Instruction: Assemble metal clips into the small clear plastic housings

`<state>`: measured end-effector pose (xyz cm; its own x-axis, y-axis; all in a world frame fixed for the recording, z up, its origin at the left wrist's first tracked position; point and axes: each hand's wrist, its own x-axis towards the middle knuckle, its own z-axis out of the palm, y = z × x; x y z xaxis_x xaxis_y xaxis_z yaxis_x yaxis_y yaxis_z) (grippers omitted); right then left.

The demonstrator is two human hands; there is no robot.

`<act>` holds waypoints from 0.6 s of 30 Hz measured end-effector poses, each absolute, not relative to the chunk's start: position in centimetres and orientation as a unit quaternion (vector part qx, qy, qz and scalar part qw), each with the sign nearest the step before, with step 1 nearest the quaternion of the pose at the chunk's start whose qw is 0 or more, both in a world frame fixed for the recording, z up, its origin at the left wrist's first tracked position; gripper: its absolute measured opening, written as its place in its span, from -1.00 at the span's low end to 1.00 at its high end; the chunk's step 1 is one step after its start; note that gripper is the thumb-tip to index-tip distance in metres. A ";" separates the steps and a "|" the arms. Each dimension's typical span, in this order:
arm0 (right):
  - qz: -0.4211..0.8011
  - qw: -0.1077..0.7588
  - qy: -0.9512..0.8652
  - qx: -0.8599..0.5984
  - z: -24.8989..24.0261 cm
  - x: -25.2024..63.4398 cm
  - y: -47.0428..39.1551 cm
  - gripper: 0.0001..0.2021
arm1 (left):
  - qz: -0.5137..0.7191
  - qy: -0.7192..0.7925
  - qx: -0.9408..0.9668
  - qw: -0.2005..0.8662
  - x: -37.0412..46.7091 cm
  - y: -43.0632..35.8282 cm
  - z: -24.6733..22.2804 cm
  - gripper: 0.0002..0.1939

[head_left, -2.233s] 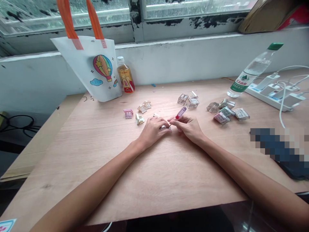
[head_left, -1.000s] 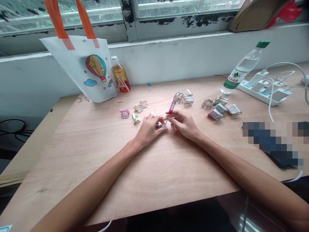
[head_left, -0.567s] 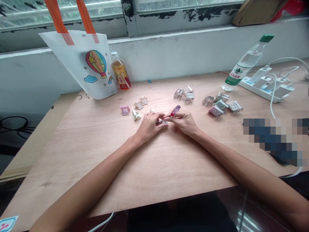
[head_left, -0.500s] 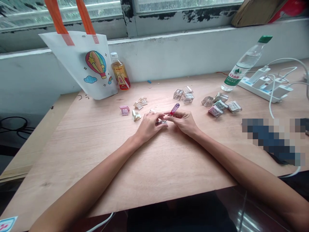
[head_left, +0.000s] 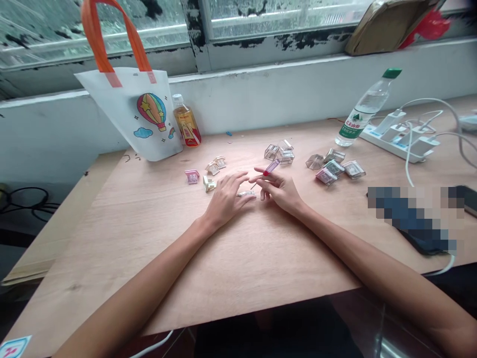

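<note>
My right hand (head_left: 279,190) grips a small screwdriver (head_left: 273,167) with a clear purple and red handle, its thin shaft slanting down to the left. My left hand (head_left: 228,195) rests on the table with its fingers apart, around a small clear piece (head_left: 246,193) lying between thumb and fingers. Left of that hand are a cream piece (head_left: 209,184), a pink piece (head_left: 192,176) and peach pieces (head_left: 216,165). Clear box-like pieces (head_left: 286,157) stand beyond my right hand, and several more tinted ones (head_left: 334,167) are farther right.
A white bag (head_left: 122,114) with orange handles and an amber drink bottle (head_left: 187,123) stand at the back left. At the right are a water bottle (head_left: 359,115), a power strip (head_left: 391,144) with cables, and a dark phone (head_left: 421,241) partly blurred out.
My left fingers have spread from the small clear piece, which now lies lower between them. My right hand has drawn slightly away, still with the screwdriver. The camera view has shifted a little.
</note>
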<state>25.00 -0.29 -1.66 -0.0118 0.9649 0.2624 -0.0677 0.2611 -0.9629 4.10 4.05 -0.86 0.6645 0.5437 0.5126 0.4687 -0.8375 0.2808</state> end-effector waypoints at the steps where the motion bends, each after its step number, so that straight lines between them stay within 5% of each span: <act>1: 0.437 0.585 -0.545 -0.412 -1.6 25.1 -0.2 -0.51 | 0.303 0.271 0.912 0.049 3.4 4.1 -0.7 -0.59; 4: 0.386 0.626 -0.521 -0.433 -1.4 25.3 0.1 -0.63 | 0.267 0.254 0.929 0.026 1.1 4.6 -0.4 -0.79; 8: 0.374 0.640 -0.506 -0.442 -1.7 25.3 0.4 -0.66 | 0.242 0.263 0.933 0.023 -0.5 5.3 -0.4 -0.82; 18: 0.508 0.509 -0.567 -0.402 -2.3 24.1 -0.2 -0.65 | 0.213 0.283 0.934 0.049 0.8 5.3 -0.6 -0.77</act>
<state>24.06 -0.17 -2.33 -0.1581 0.9728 0.1692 -0.0615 0.1613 -0.9850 0.84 5.32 -0.56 0.7488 0.5495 0.3705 0.5075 -0.8350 0.2127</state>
